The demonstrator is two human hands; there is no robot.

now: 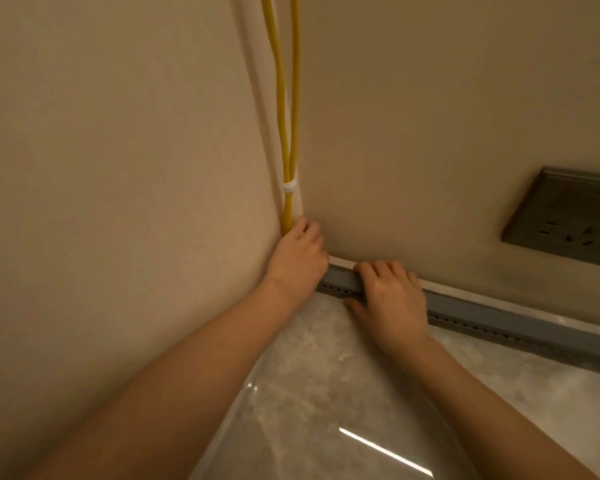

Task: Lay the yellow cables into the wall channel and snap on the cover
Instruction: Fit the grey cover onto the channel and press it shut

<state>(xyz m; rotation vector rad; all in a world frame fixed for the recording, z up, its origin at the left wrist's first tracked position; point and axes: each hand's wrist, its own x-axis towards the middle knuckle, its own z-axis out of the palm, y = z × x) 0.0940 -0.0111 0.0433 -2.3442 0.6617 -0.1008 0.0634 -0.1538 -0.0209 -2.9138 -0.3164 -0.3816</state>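
The two cables hang down the corner, tied with a white band so they stay together. They run into the left hand, low in the corner. Its fingers are bent, but I cannot tell if they hold the cables. The right hand grips the grey strip by the floor, fingers over the top, thumb below, likely to press it on. The cable ends are hidden.
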